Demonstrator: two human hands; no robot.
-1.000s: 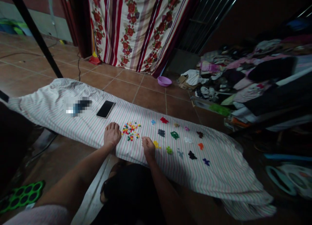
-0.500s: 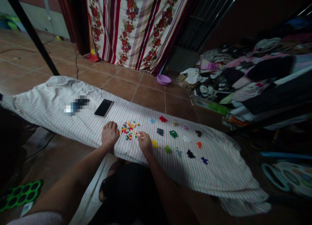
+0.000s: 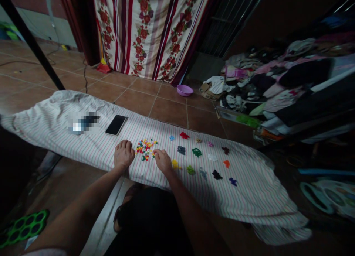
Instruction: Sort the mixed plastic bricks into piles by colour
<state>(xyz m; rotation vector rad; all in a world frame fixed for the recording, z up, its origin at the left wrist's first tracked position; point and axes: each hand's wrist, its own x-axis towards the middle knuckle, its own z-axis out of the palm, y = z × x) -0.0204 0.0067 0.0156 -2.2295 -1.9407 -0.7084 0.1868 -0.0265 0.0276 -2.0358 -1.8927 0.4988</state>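
On the striped cloth (image 3: 249,197), a phone (image 3: 116,125) lies toward the far edge. Next, the left hand (image 3: 124,153) rests palm down by the near edge; I can't tell if it hides anything. The mixed bits (image 3: 145,148) sit between the hands. The right hand (image 3: 163,161) curls at their right side; I can't tell if it pinches one. A sideways bump could scatter the yellow bits (image 3: 175,164) just beside it. The right hand is closer to the mixed bits than a second ago.

A strip of bare table (image 3: 133,132) between the phone (image 3: 116,125) and the mixed pieces (image 3: 144,148) leaves a way across. The left hand (image 3: 124,153) and right hand (image 3: 163,160) flank those pieces, with the yellow pile (image 3: 175,164) just beside the right hand; narrow lanes run between the other piles (image 3: 181,150).
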